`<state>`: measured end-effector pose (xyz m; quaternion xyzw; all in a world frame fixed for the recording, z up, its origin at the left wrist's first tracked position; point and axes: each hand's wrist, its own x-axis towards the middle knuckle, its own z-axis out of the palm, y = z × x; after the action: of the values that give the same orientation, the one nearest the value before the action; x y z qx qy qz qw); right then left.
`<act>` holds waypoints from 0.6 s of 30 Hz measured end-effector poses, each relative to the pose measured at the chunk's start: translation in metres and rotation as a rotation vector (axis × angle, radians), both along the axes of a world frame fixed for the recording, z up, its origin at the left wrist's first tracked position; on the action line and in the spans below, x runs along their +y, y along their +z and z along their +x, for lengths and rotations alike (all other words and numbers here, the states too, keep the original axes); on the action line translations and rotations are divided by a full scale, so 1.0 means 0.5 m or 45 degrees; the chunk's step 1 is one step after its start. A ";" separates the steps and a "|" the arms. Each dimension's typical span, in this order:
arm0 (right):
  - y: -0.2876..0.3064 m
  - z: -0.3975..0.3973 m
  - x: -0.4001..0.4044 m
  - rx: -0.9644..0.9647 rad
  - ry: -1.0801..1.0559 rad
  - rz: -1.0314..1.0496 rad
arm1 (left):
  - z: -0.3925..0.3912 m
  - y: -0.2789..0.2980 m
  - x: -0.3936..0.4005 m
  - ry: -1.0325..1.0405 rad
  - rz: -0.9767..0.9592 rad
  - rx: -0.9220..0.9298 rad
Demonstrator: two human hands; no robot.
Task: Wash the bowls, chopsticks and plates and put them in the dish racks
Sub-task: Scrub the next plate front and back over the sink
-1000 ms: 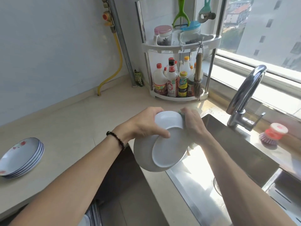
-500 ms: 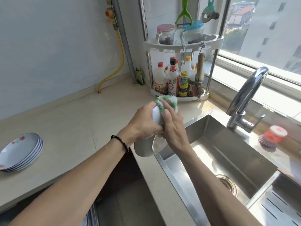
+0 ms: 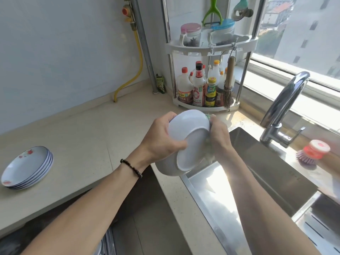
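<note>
Corner shelf (image 3: 211, 48) at 1 o'clock on the counter (image 3: 82, 129), against the window (image 3: 303, 34). Carries two jars (image 3: 190, 34) on the upper tier and a cluster of bottles (image 3: 198, 89) on the lower. Hanging from a hook at the tier's front, bristles down, just beside the bottles: a whisk (image 3: 229, 83). Above the jars, a green peeler (image 3: 213, 10) and a teal tool (image 3: 241, 10). At 11 o'clock, a grey pipe (image 3: 143, 43) up the wall, with a red valve (image 3: 126, 11) and a yellow hose (image 3: 138, 52) curving down to the counter. Small packet (image 3: 160, 83) at the pipe's foot. At 2 o'clock, a chrome tap (image 3: 283, 107) over the steel sink (image 3: 257, 162). At 3 o'clock, a red-topped brush (image 3: 312, 151) on the sink ledge.
</note>
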<state>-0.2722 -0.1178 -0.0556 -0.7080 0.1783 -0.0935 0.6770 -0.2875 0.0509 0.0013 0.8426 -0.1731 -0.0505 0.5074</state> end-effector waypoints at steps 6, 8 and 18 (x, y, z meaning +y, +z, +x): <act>0.008 -0.011 -0.042 0.121 0.034 -0.184 | 0.015 0.026 0.013 -0.232 -0.031 0.341; 0.026 -0.014 -0.039 0.051 0.177 -0.228 | 0.026 0.045 -0.005 -0.340 0.179 0.392; -0.020 -0.032 0.004 -0.294 0.236 -0.141 | 0.024 -0.004 -0.053 -0.105 0.316 0.099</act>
<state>-0.2880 -0.1160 -0.0655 -0.7420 0.0276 -0.1212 0.6587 -0.2756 0.0245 -0.0006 0.8884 -0.1802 -0.1251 0.4032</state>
